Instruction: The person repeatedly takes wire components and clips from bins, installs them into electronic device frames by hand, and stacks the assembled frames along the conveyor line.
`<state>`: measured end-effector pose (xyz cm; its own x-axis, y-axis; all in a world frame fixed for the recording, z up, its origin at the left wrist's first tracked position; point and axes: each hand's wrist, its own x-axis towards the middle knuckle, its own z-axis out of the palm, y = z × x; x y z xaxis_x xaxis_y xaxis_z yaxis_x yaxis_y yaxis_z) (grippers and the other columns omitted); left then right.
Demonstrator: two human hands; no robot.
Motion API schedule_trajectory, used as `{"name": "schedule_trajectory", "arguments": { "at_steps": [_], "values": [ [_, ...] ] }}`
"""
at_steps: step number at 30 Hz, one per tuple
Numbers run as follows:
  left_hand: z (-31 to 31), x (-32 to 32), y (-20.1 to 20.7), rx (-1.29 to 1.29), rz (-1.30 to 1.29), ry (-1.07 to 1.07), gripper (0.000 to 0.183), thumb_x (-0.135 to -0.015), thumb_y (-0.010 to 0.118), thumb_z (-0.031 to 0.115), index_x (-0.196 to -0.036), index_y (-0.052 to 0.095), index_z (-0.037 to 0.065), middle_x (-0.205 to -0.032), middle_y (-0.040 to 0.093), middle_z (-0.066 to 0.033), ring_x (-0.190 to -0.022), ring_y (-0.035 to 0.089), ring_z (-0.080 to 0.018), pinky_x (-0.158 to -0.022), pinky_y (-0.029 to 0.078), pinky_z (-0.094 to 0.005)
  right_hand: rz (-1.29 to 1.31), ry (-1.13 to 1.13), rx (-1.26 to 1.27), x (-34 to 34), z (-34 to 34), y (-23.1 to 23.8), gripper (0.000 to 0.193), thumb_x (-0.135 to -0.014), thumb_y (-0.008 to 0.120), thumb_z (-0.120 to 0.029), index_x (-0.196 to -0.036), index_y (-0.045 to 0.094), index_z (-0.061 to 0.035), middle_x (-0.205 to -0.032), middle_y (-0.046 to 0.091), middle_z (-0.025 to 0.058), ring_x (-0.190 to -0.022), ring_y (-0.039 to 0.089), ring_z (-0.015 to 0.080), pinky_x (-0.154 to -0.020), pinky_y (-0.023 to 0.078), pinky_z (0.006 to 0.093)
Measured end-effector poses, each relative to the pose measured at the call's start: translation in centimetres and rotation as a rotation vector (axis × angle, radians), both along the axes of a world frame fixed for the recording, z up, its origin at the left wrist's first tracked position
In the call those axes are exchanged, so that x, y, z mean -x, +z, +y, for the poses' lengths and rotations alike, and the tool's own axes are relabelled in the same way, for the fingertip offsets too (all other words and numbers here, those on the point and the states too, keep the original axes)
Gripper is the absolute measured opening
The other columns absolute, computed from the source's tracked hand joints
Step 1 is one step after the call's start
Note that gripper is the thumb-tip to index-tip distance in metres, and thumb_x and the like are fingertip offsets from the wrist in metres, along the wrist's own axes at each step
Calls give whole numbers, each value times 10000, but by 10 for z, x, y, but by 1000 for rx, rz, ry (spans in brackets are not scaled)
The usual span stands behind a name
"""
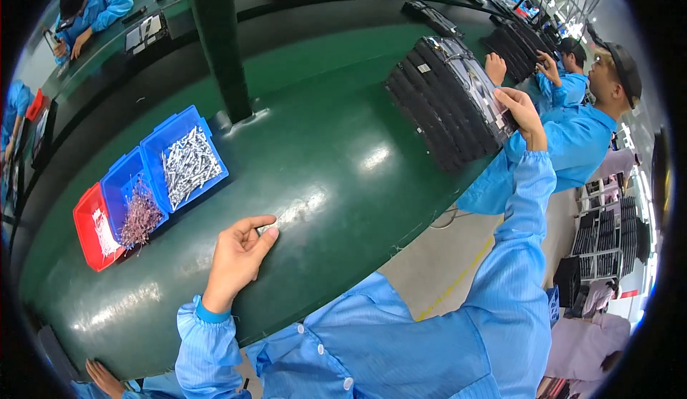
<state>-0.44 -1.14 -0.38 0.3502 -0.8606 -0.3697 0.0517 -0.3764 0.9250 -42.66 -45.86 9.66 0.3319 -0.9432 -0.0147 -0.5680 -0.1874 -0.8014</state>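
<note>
My left hand (240, 259) is above the green tabletop, thumb and forefinger pinched together. A tiny pale bit shows between the fingertips, too small to name. Off to the right, my right hand (524, 116) reaches to a stack of black trays (440, 113). Its thumb and fingers close on the near right edge of the top tray, which holds flat silvery and dark parts with cables (469, 77). The fingers' undersides are hidden.
Left of my left hand stand a blue bin (222, 173) of silvery-white pieces, a blue bin (107, 181) of thin coppery pieces and a red bin (84, 231) of white pieces. A green post (215, 41) rises behind them. Co-workers in blue sit at right (572, 138) and far left (107, 2).
</note>
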Motion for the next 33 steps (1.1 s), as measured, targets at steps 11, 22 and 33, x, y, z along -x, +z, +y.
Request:
{"name": "schedule_trajectory", "arguments": {
  "at_steps": [11,22,33],
  "values": [
    [-3,4,-11,204,-351,132,167,-915,686,114,-1036,717,3,-580,345,81,-535,314,-17,-476,261,-240,-247,196,497,-135,167,12,147,-981,621,-106,-1009,699,15,-884,629,-18,-757,532,47,-692,415,191],
    [58,-53,-8,376,-1036,780,202,-825,769,24,-1019,713,32,-569,308,83,-525,266,-15,-488,199,-215,-77,805,-396,-311,217,-103,262,-949,675,-202,-795,597,-5,-563,546,-15,-415,454,35,-377,304,224],
    [102,-75,-23,142,-1192,832,304,-833,750,27,-1124,662,25,-571,284,69,-515,266,-23,-484,203,-221,-247,761,-295,-350,211,-118,288,-941,691,-234,-772,599,-20,-597,534,-17,-420,431,19,-366,289,211]
  ]
}}
